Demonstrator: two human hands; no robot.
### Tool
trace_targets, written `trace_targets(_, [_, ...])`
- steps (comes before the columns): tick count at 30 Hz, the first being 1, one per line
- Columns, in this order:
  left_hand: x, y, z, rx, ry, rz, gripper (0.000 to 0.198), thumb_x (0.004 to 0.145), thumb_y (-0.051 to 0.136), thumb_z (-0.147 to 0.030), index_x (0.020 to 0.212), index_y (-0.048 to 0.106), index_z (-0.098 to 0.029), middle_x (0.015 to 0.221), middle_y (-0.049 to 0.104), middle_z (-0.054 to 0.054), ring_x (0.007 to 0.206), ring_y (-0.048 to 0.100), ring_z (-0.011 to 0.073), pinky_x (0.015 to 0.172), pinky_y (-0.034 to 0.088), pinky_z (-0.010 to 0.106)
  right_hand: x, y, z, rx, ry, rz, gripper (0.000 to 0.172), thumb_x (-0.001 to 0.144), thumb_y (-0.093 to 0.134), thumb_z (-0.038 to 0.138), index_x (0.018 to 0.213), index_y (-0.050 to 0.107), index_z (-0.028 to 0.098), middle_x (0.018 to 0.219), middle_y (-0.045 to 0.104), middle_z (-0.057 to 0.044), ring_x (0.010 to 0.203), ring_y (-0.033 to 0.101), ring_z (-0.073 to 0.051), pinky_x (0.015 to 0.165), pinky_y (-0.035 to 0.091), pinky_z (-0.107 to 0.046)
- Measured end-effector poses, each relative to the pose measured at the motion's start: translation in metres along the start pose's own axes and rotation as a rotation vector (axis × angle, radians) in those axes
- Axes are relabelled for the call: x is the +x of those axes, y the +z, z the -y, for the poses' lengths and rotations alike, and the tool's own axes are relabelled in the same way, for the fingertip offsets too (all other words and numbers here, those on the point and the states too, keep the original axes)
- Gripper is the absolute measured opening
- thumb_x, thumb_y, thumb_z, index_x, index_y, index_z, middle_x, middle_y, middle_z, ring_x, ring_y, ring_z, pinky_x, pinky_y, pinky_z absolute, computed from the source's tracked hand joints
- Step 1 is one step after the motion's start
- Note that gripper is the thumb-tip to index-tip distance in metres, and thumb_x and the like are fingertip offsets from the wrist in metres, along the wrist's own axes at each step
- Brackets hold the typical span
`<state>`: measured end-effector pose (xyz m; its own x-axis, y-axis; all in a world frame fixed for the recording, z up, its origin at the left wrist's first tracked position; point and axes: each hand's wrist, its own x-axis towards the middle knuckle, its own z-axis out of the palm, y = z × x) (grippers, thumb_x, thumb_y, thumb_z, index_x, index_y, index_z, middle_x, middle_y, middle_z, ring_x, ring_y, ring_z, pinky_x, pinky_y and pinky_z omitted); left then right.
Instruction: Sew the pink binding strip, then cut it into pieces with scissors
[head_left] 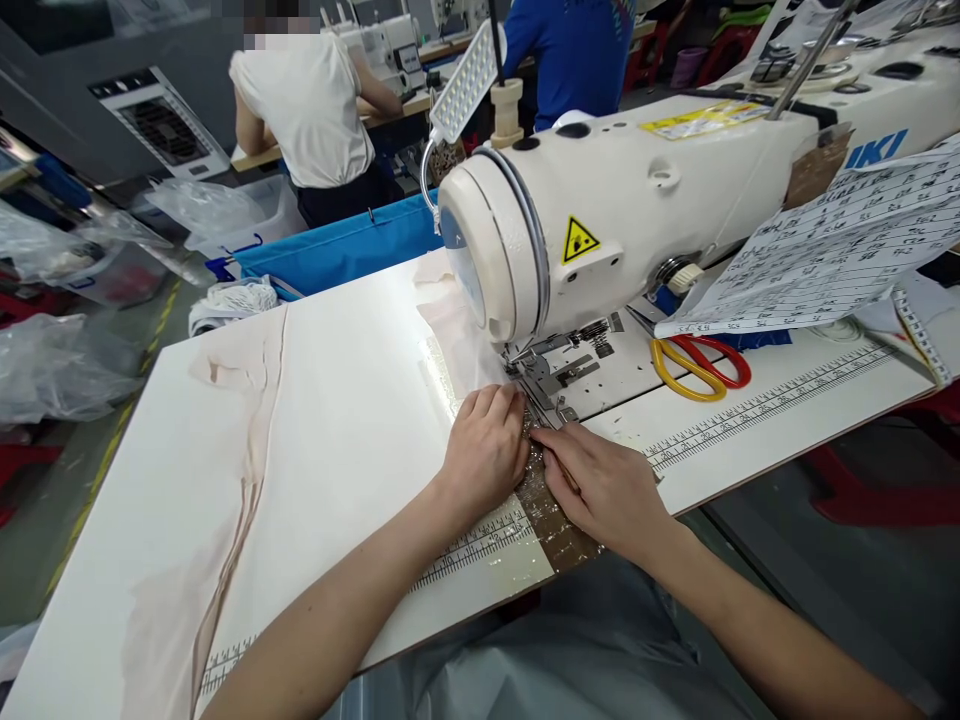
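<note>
Fabric point(459, 340) is showing pale pink; sewing machine point(637, 220), white with blue lettering point(876, 150); scissors handles point(718, 380) are showing yellow and red.

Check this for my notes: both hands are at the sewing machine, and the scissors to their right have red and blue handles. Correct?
No: the head view shows the scissors with red and yellow handles, not blue. The rest holds: left hand and right hand are at the sewing machine.
</note>
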<state>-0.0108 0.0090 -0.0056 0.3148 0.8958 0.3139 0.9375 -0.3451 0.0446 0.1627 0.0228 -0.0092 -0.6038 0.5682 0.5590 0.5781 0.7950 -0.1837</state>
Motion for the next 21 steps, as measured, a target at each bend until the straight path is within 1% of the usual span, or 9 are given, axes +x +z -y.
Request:
trace_targets(4, [0.001, 0.0, 0.0, -0.006, -0.012, 0.006, 0.04, 0.093, 0.042, -0.018, 0.128, 0.055, -0.005, 0.126, 0.06, 0.019, 0.115, 0.055, 0.0293, 0.099, 0.047, 0.045, -0.001, 0.0, 0.001, -0.035, -0.003, 0.02, 0.027, 0.098, 0.043, 0.015, 0.106, 0.068, 0.011, 0.084, 0.069, -0.006, 0.064, 0.064, -0.017, 0.055, 0.044, -0.027])
trace_targets(7, [0.003, 0.002, 0.002, -0.032, -0.051, 0.019, 0.04, 0.093, 0.042, -0.018, 0.129, 0.055, -0.007, 0.126, 0.059, 0.017, 0.114, 0.055, 0.0288, 0.097, 0.048, 0.044, 0.0, 0.001, 0.004, -0.112, 0.01, 0.044, 0.027, 0.098, 0.043, 0.014, 0.107, 0.068, 0.011, 0.085, 0.07, -0.007, 0.065, 0.065, -0.017, 0.056, 0.044, -0.027])
trace_targets(10, [0.005, 0.003, 0.006, -0.06, -0.077, 0.018, 0.041, 0.092, 0.041, -0.018, 0.129, 0.055, -0.006, 0.126, 0.06, 0.017, 0.113, 0.055, 0.0289, 0.095, 0.049, 0.044, 0.004, 0.003, 0.009, -0.221, 0.034, 0.095, 0.027, 0.097, 0.046, 0.014, 0.112, 0.067, 0.01, 0.088, 0.071, -0.009, 0.062, 0.065, -0.018, 0.053, 0.044, -0.028])
trace_targets(14, [0.007, 0.004, 0.013, -0.085, -0.075, 0.008, 0.041, 0.092, 0.041, -0.017, 0.128, 0.057, -0.006, 0.128, 0.061, 0.016, 0.116, 0.055, 0.0291, 0.099, 0.048, 0.044, 0.01, 0.008, 0.014, -0.299, 0.09, 0.148, 0.028, 0.094, 0.051, 0.012, 0.117, 0.067, 0.011, 0.09, 0.072, -0.009, 0.058, 0.065, -0.018, 0.049, 0.042, -0.028])
trace_targets(16, [0.007, 0.003, 0.016, -0.096, -0.077, 0.0, 0.039, 0.092, 0.042, -0.018, 0.127, 0.058, -0.008, 0.129, 0.062, 0.015, 0.118, 0.054, 0.0289, 0.101, 0.047, 0.045, 0.01, 0.005, 0.015, -0.273, 0.1, 0.152, 0.029, 0.094, 0.05, 0.012, 0.117, 0.066, 0.011, 0.09, 0.072, -0.009, 0.059, 0.065, -0.018, 0.049, 0.042, -0.028])
trace_targets(18, [0.006, 0.002, 0.018, -0.106, -0.087, -0.01, 0.038, 0.092, 0.044, -0.018, 0.126, 0.059, -0.01, 0.129, 0.062, 0.014, 0.119, 0.054, 0.0287, 0.102, 0.046, 0.046, 0.005, -0.003, 0.015, -0.178, 0.088, 0.131, 0.029, 0.095, 0.046, 0.012, 0.116, 0.066, 0.012, 0.088, 0.071, -0.008, 0.061, 0.066, -0.019, 0.051, 0.043, -0.028])
trace_targets(20, [0.005, 0.001, 0.02, -0.122, -0.102, -0.025, 0.036, 0.093, 0.044, -0.018, 0.124, 0.06, -0.011, 0.128, 0.063, 0.013, 0.119, 0.055, 0.028, 0.103, 0.046, 0.046, -0.005, -0.016, 0.011, 0.011, 0.111, 0.097, 0.031, 0.099, 0.042, 0.014, 0.121, 0.063, 0.014, 0.092, 0.071, -0.008, 0.069, 0.068, -0.019, 0.055, 0.047, -0.028])
trace_targets(21, [0.004, 0.001, 0.021, -0.132, -0.11, -0.036, 0.035, 0.093, 0.044, -0.018, 0.124, 0.06, -0.012, 0.127, 0.064, 0.013, 0.118, 0.056, 0.0277, 0.102, 0.046, 0.046, -0.011, -0.023, 0.008, 0.131, 0.157, 0.087, 0.032, 0.1, 0.041, 0.016, 0.126, 0.059, 0.016, 0.094, 0.071, -0.008, 0.073, 0.068, -0.019, 0.058, 0.049, -0.027])
